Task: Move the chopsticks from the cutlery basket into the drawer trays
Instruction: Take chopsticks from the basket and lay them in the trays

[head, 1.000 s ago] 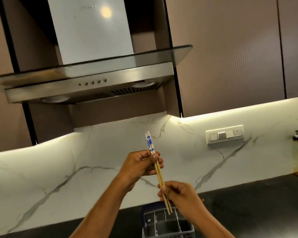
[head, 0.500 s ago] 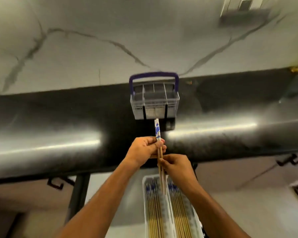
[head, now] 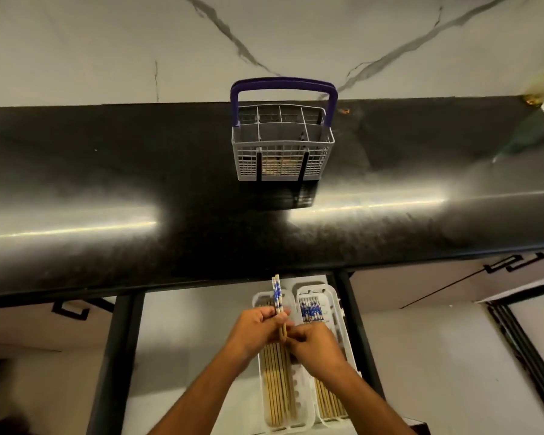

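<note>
A pair of wooden chopsticks (head: 277, 296) with blue-and-white tops is held above the left white drawer tray (head: 288, 297). My left hand (head: 257, 329) grips the pair near its patterned end. Just below it, my right hand (head: 314, 345) pinches the bare wooden part. Several chopsticks lie in the left tray and several more in the right tray (head: 331, 296). The grey cutlery basket (head: 281, 153) with a purple handle stands on the black counter (head: 139, 183); I see no chopsticks sticking out of it.
The open drawer (head: 195, 340) sits under the counter's front edge, between dark cabinet frames. A white marble backsplash (head: 107, 48) rises behind the basket. Cabinet fronts with black handles (head: 512, 262) flank the drawer.
Both hands have carried the pair from the basket down over the left drawer tray. My view has dropped from the wall and hood to the counter and drawer.
</note>
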Demonstrator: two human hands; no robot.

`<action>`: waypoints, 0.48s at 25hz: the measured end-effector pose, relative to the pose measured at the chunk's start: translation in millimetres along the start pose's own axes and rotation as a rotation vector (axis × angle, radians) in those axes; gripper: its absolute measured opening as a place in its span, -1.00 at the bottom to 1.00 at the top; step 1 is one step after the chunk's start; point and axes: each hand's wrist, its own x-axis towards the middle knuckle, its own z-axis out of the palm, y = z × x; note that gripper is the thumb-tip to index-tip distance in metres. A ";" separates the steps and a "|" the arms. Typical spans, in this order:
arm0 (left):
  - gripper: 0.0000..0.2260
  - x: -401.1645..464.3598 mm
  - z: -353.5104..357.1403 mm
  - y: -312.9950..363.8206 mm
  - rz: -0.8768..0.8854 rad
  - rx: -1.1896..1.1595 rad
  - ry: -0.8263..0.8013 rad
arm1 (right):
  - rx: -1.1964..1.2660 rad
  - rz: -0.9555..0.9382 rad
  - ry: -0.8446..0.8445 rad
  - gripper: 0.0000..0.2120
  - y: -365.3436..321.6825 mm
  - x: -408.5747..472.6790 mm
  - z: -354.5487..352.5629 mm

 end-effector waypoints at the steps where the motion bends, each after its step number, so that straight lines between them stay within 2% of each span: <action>1: -0.85 -1.8 -3.4 -4.7 -0.009 0.025 -0.016 | -0.032 0.012 -0.005 -0.86 1.2 -2.3 4.1; 3: -0.83 -3.9 -11.2 -15.3 0.007 0.150 0.011 | -0.121 0.049 0.014 -0.85 6.2 -7.2 12.5; 7: -0.78 -3.2 -24.0 -34.7 -0.009 0.478 0.257 | -0.367 0.150 0.153 -0.89 4.4 -4.1 24.6; 9: -0.75 -1.5 -25.8 -39.2 -0.099 0.618 0.233 | -0.481 0.185 0.179 -0.90 -4.7 0.7 30.7; 12: -0.79 1.1 -25.4 -43.9 -0.183 0.695 0.200 | -0.639 0.186 0.148 -0.84 -12.4 7.4 38.8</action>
